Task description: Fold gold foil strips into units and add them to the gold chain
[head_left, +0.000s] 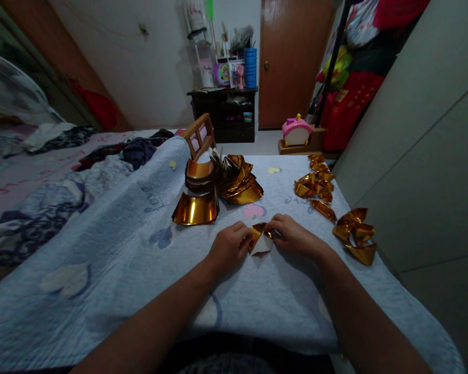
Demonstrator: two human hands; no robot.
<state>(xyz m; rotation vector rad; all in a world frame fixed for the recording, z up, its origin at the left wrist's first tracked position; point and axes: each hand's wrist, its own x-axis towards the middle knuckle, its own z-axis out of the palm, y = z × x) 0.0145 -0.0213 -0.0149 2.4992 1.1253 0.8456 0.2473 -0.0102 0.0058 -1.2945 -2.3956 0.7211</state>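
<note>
- gold foil sheet [260, 241]: partly folded, on the blue quilt [140, 249] just before you, between both hands.
- left hand [229, 245]: fingertips pinch the sheet's left edge.
- right hand [292, 236]: fingertips pinch its right edge.
- Orientation: the white corner points toward you; the long axis seems to run hand to hand.
- Risk: the soft quilt gives under pressure, so your crease may wander; slick foil may slip from either pinch.

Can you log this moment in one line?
left hand: grips small gold foil paper | right hand: grips same paper | under: pale blue quilt | behind: gold foil sheet stack | right: folded gold foil pieces
</note>
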